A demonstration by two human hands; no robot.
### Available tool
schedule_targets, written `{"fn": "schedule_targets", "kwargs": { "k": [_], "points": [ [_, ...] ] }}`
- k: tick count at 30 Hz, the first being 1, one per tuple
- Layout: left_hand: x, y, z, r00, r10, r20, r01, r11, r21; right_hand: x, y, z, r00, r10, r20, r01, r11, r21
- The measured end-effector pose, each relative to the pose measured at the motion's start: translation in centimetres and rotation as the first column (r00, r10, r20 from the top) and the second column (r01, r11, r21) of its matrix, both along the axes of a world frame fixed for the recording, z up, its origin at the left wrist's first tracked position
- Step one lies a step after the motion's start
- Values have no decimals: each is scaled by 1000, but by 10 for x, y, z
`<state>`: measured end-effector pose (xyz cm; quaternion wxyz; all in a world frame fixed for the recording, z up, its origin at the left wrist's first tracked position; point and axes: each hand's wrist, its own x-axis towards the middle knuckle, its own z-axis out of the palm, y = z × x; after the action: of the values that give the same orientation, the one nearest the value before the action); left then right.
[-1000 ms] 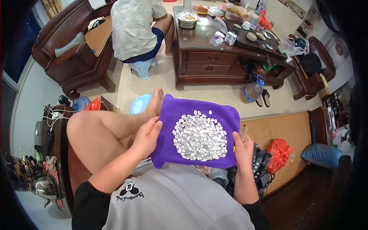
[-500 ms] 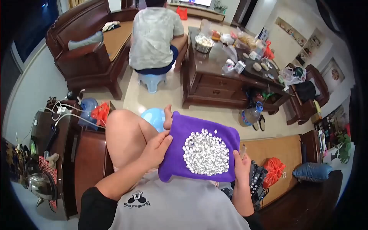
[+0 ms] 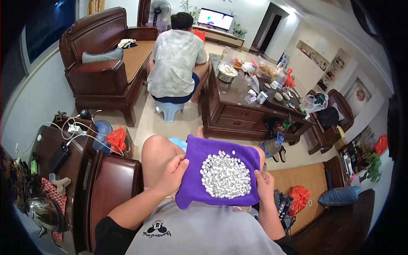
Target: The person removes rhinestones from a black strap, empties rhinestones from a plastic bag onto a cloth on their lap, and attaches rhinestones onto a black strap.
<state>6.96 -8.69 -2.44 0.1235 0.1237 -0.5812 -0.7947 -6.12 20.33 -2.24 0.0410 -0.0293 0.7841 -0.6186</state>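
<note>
A flat purple cloth (image 3: 190,188), before the person's grey shirt (image 3: 204,229), bears a rounded patch of shiny silvery ovals (image 3: 225,176). Left hand (image 3: 171,173) and right hand (image 3: 264,185) each grip a side edge; bare cloth surrounds the patch, wider at left than right.

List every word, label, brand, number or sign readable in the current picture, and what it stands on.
Nothing reads reliably.
Grey shirt: lettering by a cartoon print, too blurred to read.
White box on the coffee table: print too small.
Television: no legible text.
Purple cloth: no lettering visible.
</note>
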Motion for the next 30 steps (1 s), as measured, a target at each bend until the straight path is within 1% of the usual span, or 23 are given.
{"fn": "schedule_targets", "kwargs": {
  "k": [2,6,7,11,12,14,16,20,21,22,23,24,25,27,30],
  "points": [
    [3,-1,-7,1000,4,26,-5,999,38,3,-3,-5,1000,4,9,-4,1000,12],
    [-6,-22,-32,996,-39,-75,24,982,-188,2,-25,-8,996,3,85,1,999,-52],
    [-9,-27,-35,997,-35,-67,22,983,-181,-2,-32,-9,996,6,93,-2,999,-45],
    [-22,-41,-28,991,-128,-30,130,990,63,-8,-39,-18,996,-31,80,34,999,-37],
    [-26,-44,-26,989,-146,-24,147,987,65,-10,-38,-20,995,-49,87,52,998,-36],
    [-32,-50,-21,987,-154,45,155,988,-12,-20,-33,-31,998,-41,56,38,998,45],
    [-32,-52,-18,982,-143,122,155,984,-90,-24,-28,-37,999,-17,38,12,992,125],
    [-25,-40,-19,980,-115,159,124,991,-47,-16,-28,-50,994,-27,106,12,990,140],
    [-25,-33,-23,982,-101,159,106,994,-25,-16,-24,-52,993,-26,116,7,988,155],
    [-25,-27,-31,980,-106,167,110,994,-18,-15,-22,-56,992,10,130,-28,991,132],
    [-21,-23,-43,978,-93,188,102,994,-38,-11,-18,-62,987,47,152,-64,993,104],
    [-17,-22,-56,974,-80,211,95,994,-61,-9,-12,-78,984,44,174,-62,993,102],
    [-16,-21,-66,972,-63,226,85,992,-89,-14,-7,-99,991,68,113,-84,987,139],
    [-12,-13,-75,965,-48,257,79,990,-112,-15,3,-117,993,93,69,-104,978,179],
    [-7,-3,-77,962,35,271,11,986,-167,-13,-2,-127,992,90,84,-102,983,150]
  ]
}}
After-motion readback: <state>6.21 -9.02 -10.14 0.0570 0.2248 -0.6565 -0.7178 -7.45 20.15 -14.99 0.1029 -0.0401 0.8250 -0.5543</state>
